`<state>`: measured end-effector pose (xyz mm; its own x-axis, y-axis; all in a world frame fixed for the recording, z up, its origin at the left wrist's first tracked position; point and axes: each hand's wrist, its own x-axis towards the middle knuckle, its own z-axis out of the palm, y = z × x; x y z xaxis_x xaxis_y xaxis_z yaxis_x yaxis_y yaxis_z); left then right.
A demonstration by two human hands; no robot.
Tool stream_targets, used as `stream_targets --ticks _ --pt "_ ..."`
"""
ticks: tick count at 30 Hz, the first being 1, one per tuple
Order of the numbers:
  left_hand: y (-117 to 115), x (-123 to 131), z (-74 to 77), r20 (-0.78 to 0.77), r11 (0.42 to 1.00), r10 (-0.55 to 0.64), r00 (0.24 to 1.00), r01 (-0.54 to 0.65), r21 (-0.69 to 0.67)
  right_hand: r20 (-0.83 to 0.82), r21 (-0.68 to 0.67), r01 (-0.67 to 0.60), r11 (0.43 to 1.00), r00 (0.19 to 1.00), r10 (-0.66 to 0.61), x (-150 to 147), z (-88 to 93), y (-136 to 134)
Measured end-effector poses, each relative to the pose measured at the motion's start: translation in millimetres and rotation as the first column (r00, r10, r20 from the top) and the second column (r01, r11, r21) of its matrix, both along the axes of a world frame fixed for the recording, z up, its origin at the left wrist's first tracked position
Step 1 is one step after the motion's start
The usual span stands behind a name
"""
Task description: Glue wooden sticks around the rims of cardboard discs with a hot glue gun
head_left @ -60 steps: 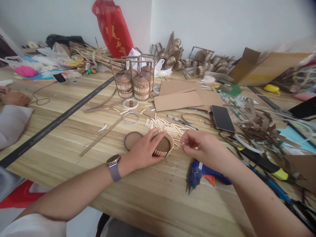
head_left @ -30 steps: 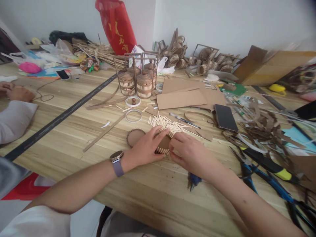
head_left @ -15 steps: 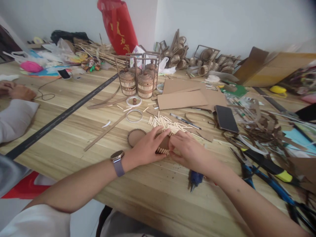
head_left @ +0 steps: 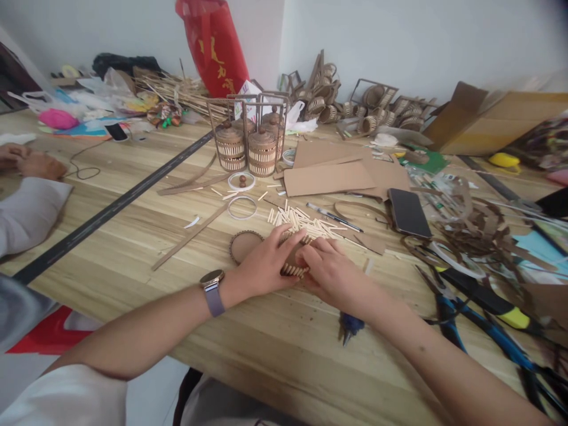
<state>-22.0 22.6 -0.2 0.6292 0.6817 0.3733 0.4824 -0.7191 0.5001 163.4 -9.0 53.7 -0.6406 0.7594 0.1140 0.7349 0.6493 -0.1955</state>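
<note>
Between my hands lies a round cardboard piece edged with short wooden sticks (head_left: 293, 270), partly hidden by my fingers. My left hand (head_left: 266, 260), with a watch at the wrist, grips its left side, thumb at the near edge and fingers at the far edge. The fingers of my right hand (head_left: 331, 269) are bent together against its right side; whether they pinch a stick is hidden. Beside my left hand rests a cardboard disc (head_left: 245, 246) with a ridged rim. A pile of short wooden sticks (head_left: 306, 222) spreads just beyond. A blue glue gun (head_left: 352, 325) pokes out under my right forearm.
Lidded stick-sided baskets (head_left: 261, 145) in frames stand farther back. Cardboard sheets (head_left: 328, 179), a phone (head_left: 408, 212) and a pen (head_left: 335, 217) lie ahead. Pliers (head_left: 444, 299) and a cutter (head_left: 488, 296) are at right. Another person's hands (head_left: 35, 163) rest at far left.
My right hand has shifted slightly left and its fingers press closer over the round piece. My left hand keeps its hold. The view has moved very slightly.
</note>
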Motion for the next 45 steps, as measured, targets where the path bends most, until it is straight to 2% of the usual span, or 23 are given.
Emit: stream_targets --ticks 3,9,19,28,37,45 --pt "1 0 1.3 -0.015 1.000 0.017 1.000 -0.018 -0.012 -0.001 0.008 -0.003 1.000 1.000 0.003 -1 -2.8 -1" --pt "1 0 2.6 -0.022 0.999 0.023 0.999 -0.024 -0.024 -0.011 0.113 -0.025 0.993 1.000 0.027 2 -11.7 0" --pt "2 1 2.8 -0.028 0.999 0.034 0.999 -0.034 -0.023 -0.042 0.163 -0.062 0.985 0.997 0.070 5 -13.8 -1" --pt "-8 11 13.3 -0.002 0.995 0.099 0.995 -0.099 -0.011 -0.055 0.125 -0.078 0.989 0.995 0.086 7 -8.5 1" --pt "-8 17 12.4 -0.033 0.989 0.149 0.988 -0.149 0.019 -0.023 0.127 -0.076 0.989 0.997 0.079 5 -8.7 3" --pt "-7 18 8.1 0.002 0.989 0.141 0.990 -0.141 0.032 -0.054 0.167 -0.115 0.979 0.991 0.126 9 -14.1 5"
